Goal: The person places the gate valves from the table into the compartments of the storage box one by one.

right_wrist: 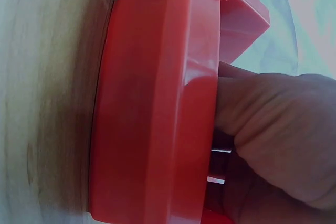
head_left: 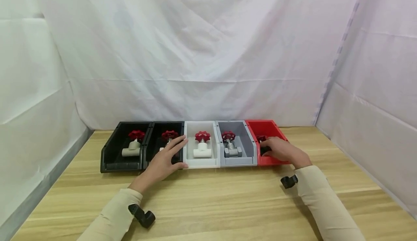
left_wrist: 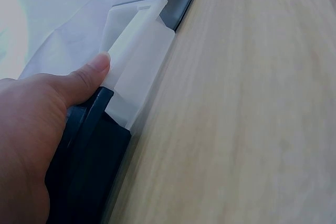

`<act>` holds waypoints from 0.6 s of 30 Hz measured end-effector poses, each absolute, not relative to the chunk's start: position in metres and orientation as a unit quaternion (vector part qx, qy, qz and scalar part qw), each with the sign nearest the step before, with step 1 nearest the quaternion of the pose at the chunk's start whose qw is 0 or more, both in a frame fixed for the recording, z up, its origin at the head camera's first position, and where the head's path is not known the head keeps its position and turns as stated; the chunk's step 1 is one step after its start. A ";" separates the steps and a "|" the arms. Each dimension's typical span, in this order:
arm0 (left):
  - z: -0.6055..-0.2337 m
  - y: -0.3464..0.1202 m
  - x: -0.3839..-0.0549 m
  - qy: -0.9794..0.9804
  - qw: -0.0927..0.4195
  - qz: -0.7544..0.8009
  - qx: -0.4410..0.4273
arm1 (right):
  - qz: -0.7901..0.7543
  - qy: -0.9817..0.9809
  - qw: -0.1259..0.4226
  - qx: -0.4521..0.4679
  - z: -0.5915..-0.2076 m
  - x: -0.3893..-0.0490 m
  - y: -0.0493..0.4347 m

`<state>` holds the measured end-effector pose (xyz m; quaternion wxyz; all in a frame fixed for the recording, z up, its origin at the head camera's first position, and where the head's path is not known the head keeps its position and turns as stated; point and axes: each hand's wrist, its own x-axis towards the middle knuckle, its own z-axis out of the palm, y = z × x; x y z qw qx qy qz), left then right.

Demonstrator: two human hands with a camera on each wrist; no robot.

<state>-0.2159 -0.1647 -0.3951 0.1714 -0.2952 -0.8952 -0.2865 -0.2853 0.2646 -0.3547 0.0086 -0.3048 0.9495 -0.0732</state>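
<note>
Five bins in a row each hold a valve with a red handwheel. My right hand [head_left: 277,148] reaches into the red bin [head_left: 281,134], fingers curled about a dark valve [head_left: 261,139]; in the right wrist view, the bin wall hides the fingertips. My left hand [head_left: 164,165] spreads over the second black bin [head_left: 180,126], partly covering its valve [head_left: 169,135]. Its thumb [left_wrist: 100,62] touches the white bin [left_wrist: 142,61] near the front corner, and its fingertips lie at that bin's left wall. A white valve [head_left: 202,147] stands in the white bin.
The grey bin [head_left: 240,161] holds a metal valve [head_left: 232,150]. At the left end, the black bin [head_left: 120,166] holds a beige valve [head_left: 133,148]. All stand on a wooden table [head_left: 221,201], before a white cloth [head_left: 195,53].
</note>
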 end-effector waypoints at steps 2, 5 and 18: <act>-0.393 -0.165 -0.215 -0.896 0.166 -0.291 -0.291 | -0.078 0.951 0.007 -0.299 -0.354 -0.285 0.263; -0.386 -0.165 -0.212 -0.901 0.138 -0.298 -0.284 | -0.088 0.952 0.021 -0.293 -0.354 -0.281 0.262; -0.336 -0.199 -0.189 -0.935 0.217 -0.188 -0.208 | -0.140 0.961 -0.031 -0.236 -0.312 -0.241 0.267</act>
